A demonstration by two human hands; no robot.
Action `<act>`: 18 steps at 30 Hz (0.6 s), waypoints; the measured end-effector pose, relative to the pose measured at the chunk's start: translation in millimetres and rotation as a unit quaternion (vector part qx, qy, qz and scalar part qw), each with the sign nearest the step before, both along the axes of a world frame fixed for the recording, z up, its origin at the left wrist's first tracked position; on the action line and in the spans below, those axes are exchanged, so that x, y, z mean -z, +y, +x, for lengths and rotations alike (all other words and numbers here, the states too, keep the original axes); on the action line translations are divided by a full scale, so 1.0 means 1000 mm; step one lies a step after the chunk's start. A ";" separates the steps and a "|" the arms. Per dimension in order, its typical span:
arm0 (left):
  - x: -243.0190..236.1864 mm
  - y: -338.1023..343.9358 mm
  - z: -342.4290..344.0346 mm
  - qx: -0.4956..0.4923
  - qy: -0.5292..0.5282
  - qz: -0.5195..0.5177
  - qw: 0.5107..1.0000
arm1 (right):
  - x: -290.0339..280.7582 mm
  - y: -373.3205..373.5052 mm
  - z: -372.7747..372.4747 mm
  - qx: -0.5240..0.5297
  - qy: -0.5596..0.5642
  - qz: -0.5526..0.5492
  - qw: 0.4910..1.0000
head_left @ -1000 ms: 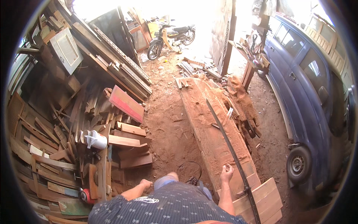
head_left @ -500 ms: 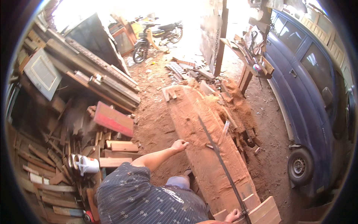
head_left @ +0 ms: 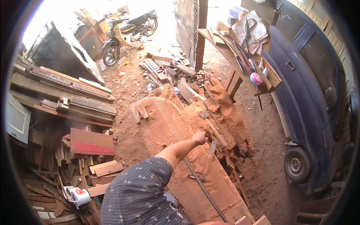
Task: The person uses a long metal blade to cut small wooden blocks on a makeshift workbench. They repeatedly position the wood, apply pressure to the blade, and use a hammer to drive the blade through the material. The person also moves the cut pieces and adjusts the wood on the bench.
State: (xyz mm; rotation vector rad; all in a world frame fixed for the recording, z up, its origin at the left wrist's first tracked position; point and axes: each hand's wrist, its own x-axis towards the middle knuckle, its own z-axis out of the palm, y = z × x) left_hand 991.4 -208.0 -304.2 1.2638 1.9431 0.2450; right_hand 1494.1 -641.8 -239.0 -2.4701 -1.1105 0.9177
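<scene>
My left hand (head_left: 200, 138) is held over the right side of a long wooden bench (head_left: 167, 125) covered with sawdust. Its fingers are curled closed, and what they hold, if anything, is hidden. Just right of it lies a tool with a wooden handle (head_left: 216, 134) and a small head, among the sawdust. Below the hand, a flat light-coloured tool handle (head_left: 210, 152) rests on the bench. A long thin bar (head_left: 206, 193) runs along the bench toward the lower edge. Only a sliver of my right arm shows there; its hand is out of view.
Cut boards (head_left: 243, 221) sit at the bench's near end. Wood scraps and a white bucket (head_left: 78, 197) are to the left. A dark blue car (head_left: 300, 93) stands at right, beside a wooden tray of tools (head_left: 272, 71). A motorcycle (head_left: 127, 32) is parked far off.
My left hand has reached forward and right, from beside the bench to over it. The view has shifted, and my right hand, earlier by the bar and boards, has left the picture.
</scene>
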 end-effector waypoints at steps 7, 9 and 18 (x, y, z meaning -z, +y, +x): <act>0.069 0.082 -0.011 0.208 0.217 0.063 0.952 | -0.012 0.070 -0.029 -0.035 0.023 -0.040 0.998; 0.070 0.099 0.014 0.324 0.217 0.037 0.920 | -0.008 0.079 -0.027 -0.023 0.024 -0.037 0.999; 0.082 0.135 0.044 0.495 0.306 -0.053 0.812 | -0.006 0.103 -0.019 0.043 0.032 -0.002 0.999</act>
